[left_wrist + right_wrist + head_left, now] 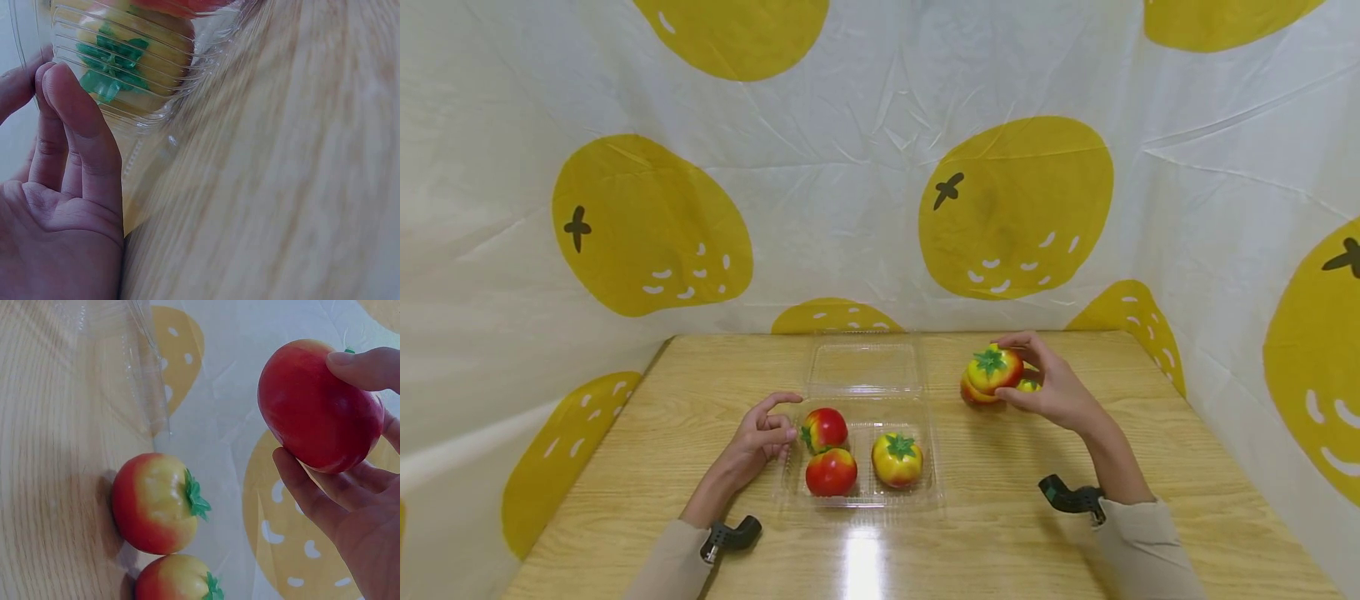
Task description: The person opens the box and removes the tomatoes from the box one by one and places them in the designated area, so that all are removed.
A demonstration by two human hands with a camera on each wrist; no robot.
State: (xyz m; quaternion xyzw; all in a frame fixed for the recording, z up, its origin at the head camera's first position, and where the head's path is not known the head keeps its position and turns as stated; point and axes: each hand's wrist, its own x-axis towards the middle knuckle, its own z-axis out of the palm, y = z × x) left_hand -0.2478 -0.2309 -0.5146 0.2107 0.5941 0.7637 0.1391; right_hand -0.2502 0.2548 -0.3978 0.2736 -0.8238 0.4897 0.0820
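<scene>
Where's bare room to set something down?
Bare table: between the clear container and right wrist mount, and left of the left hand. Crowded: the container's left half, with two fruits, and around the right hand, near two more fruits.

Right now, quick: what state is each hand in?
Left hand: fingers bent at the edge of the clear container; whether it grips cannot be told.
Right hand: holding a red-and-yellow fruit between thumb and fingers.

Holds aloft in the right hand [1052, 387] a glossy red-and-yellow tomato [992, 369], green leaves [990, 361] facing the head camera. Shows two similar tomatoes [147, 506] just below that grip. Has, left of it, an open clear box [865, 479] containing two tipped tomatoes [829, 425], mostly red, plus one upright yellow-topped tomato [897, 467] nearer the grip.
</scene>
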